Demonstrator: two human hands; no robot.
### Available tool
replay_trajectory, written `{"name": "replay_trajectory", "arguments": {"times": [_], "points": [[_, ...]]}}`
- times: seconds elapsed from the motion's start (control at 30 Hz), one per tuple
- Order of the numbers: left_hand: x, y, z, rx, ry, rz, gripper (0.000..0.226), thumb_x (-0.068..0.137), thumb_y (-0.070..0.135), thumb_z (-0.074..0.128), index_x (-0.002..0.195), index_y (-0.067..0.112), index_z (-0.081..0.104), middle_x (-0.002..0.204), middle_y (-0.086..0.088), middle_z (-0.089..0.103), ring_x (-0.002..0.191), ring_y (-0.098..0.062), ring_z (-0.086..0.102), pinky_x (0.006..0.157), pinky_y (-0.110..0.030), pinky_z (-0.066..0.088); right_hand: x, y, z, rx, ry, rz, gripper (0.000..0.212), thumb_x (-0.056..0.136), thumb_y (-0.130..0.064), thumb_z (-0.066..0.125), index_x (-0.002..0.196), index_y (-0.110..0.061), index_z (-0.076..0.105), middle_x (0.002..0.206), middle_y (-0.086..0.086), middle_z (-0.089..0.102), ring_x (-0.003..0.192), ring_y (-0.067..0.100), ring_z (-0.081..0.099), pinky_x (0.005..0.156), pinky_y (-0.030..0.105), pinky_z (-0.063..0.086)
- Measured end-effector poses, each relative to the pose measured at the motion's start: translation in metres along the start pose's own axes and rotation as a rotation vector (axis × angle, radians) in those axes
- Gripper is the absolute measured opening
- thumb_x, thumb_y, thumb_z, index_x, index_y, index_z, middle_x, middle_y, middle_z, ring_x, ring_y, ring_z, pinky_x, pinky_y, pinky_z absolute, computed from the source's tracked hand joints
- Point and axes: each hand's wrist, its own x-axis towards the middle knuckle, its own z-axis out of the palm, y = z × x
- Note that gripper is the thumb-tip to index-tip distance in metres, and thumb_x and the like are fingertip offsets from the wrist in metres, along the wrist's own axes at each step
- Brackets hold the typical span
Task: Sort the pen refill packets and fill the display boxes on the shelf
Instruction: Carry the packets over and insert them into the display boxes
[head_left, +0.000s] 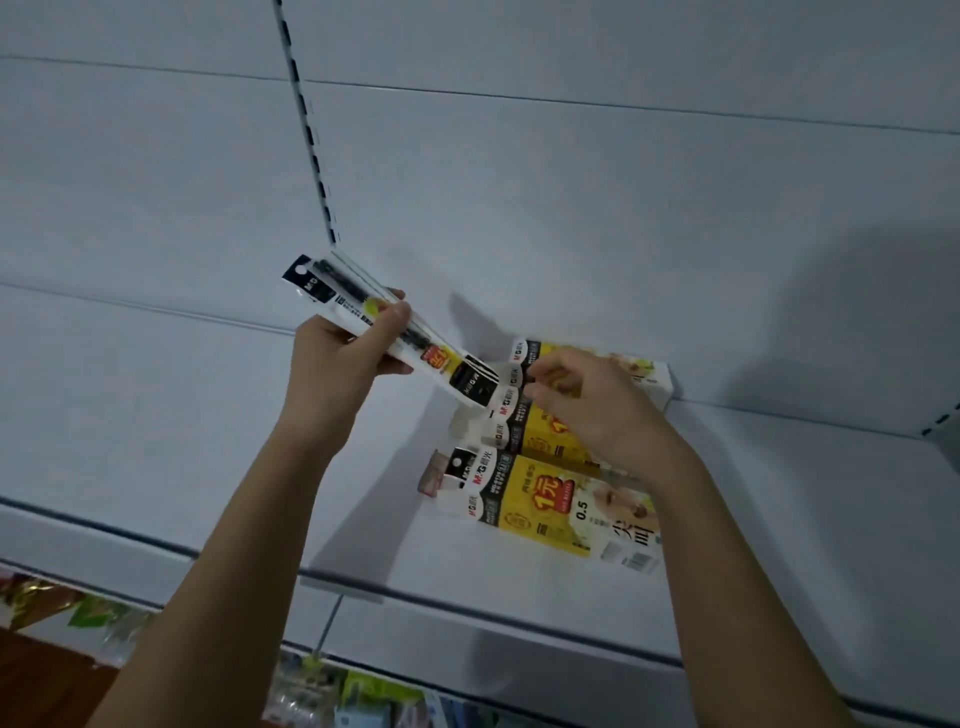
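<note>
At lower centre, boxes (561, 499) are reached by the right hand (587, 400), fingers curled, hold unclear; packets (395, 332) gripped left (343, 353) could be fanned and dropped.

Left hand (345, 358) around refill packets (395, 335), right hand (589, 405) over display boxes (561, 499)

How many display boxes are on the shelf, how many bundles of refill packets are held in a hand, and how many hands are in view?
Display boxes on the shelf: 2, the nearer display box and the farther display box
Bundles of refill packets in a hand: 1, the held bundle, in the left hand
Hands: 2, with the right hand
Total: 5
</note>
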Motion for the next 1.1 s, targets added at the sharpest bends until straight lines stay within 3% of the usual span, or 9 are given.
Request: {"name": "replay_trajectory", "arguments": {"times": [0.13, 0.23, 0.37, 0.47, 0.57, 0.7, 0.87, 1.1], "points": [[0.016, -0.011, -0.009, 0.001, 0.020, -0.021, 0.007, 0.093, 0.013, 0.067, 0.091, 0.007, 0.071, 0.080, -0.002, 0.076, 0.081, -0.021, 0.074, 0.065, -0.027, 0.059, 0.010, -0.005, 0.016, -0.212, -0.115, 0.132, 0.051, 0.086, -0.042, 0.072, 0.133, -0.031, 0.053, 0.134, -0.010, 0.053, 0.121, 0.012, 0.050, 0.101, 0.038, 0.044], [0.023, -0.017, -0.010, -0.005, -0.013, -0.032, 0.011, 0.092, 0.012, 0.067, 0.093, 0.001, 0.070, 0.083, -0.006, 0.076, 0.082, -0.023, 0.075, 0.065, -0.027, 0.060, 0.011, -0.008, 0.023, -0.274, -0.173, 0.194, 0.067, 0.078, -0.053, 0.076, 0.137, -0.039, 0.048, 0.130, -0.015, 0.057, 0.113, 0.011, 0.056, 0.098, 0.041, 0.048], [0.025, -0.023, -0.005, -0.018, -0.033, -0.048, 0.007, 0.092, 0.012, 0.067, 0.091, 0.005, 0.070, 0.081, -0.005, 0.076, 0.081, -0.024, 0.075, 0.064, -0.027, 0.060, 0.010, -0.008, 0.025, -0.380, -0.171, 0.163, 0.064, 0.080, -0.047, 0.076, 0.138, -0.038, 0.048, 0.126, -0.016, 0.060, 0.113, 0.012, 0.057, 0.104, 0.046, 0.043], [0.025, -0.021, 0.003, -0.021, -0.035, -0.047, 0.005, 0.092, 0.012, 0.067, 0.090, 0.007, 0.069, 0.080, -0.003, 0.076, 0.081, -0.023, 0.075, 0.063, -0.027, 0.059, 0.010, -0.004, 0.022, -0.340, -0.194, 0.155, 0.065, 0.079, -0.042, 0.078, 0.137, -0.038, 0.049, 0.127, -0.014, 0.060, 0.109, 0.011, 0.059, 0.097, 0.041, 0.049], [0.026, -0.009, 0.011, -0.041, -0.023, 0.004, 0.005, 0.091, 0.011, 0.068, 0.090, 0.007, 0.066, 0.083, -0.007, 0.075, 0.082, -0.026, 0.074, 0.063, -0.030, 0.059, 0.009, -0.002, 0.012, -0.195, -0.163, 0.134, 0.065, 0.075, -0.039, 0.083, 0.133, -0.038, 0.053, 0.119, -0.016, 0.064, 0.102, 0.008, 0.062, 0.090, 0.038, 0.054], [0.030, 0.020, 0.022, -0.062, -0.013, 0.130, 0.003, 0.091, 0.011, 0.069, 0.090, 0.008, 0.067, 0.086, -0.006, 0.075, 0.084, -0.027, 0.074, 0.066, -0.033, 0.061, 0.003, -0.003, -0.009, 0.082, -0.003, 0.050, 0.053, 0.076, -0.029, 0.084, 0.121, -0.038, 0.059, 0.106, -0.022, 0.064, 0.096, -0.006, 0.060, 0.086, 0.025, 0.050], [0.029, 0.055, 0.044, -0.057, -0.042, 0.234, 0.007, 0.090, 0.012, 0.071, 0.088, 0.008, 0.066, 0.083, -0.004, 0.075, 0.083, -0.025, 0.075, 0.064, -0.034, 0.061, -0.004, -0.003, -0.023, 0.373, 0.102, -0.083, 0.049, 0.076, -0.014, 0.084, 0.115, -0.034, 0.062, 0.111, -0.014, 0.070, 0.106, 0.005, 0.064, 0.093, 0.034, 0.054], [0.023, 0.075, 0.066, 0.063, -0.023, 0.278, 0.012, 0.087, 0.011, 0.075, 0.091, 0.002, 0.067, 0.081, -0.004, 0.074, 0.075, -0.017, 0.075, 0.058, -0.029, 0.059, -0.005, 0.001, -0.025, 0.480, 0.136, -0.176, 0.052, 0.075, -0.006, 0.083, 0.117, -0.029, 0.061, 0.114, -0.008, 0.070, 0.109, 0.011, 0.065, 0.093, 0.035, 0.055]]}}
